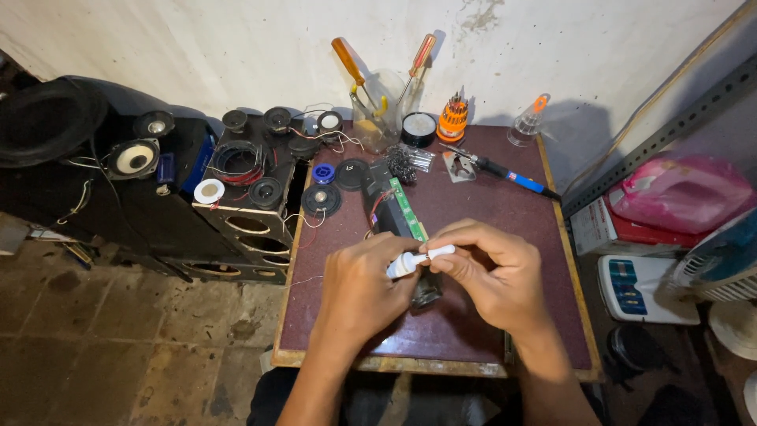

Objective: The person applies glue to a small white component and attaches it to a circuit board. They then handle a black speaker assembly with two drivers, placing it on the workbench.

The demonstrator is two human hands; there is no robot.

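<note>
My left hand [361, 285] and my right hand [490, 270] meet over the middle of a small maroon-topped table [473, 201]. Between them they grip a small white tube with a narrow nozzle [414, 260]; the left fingers wrap its body and the right fingertips pinch its tip. Just beyond the hands lies a dark device with a green circuit board [408, 208] and red wires. A dark round part [426, 293] shows under the hands, mostly hidden.
At the table's back stand a clear jar with screwdrivers [377, 118], an orange bit set [453, 118], a solder reel [418, 128], a clear bottle [527, 125] and a blue-handled soldering iron [505, 172]. Black speaker boxes [251, 177] with loose speakers stand left; a metal shelf [670, 130] right.
</note>
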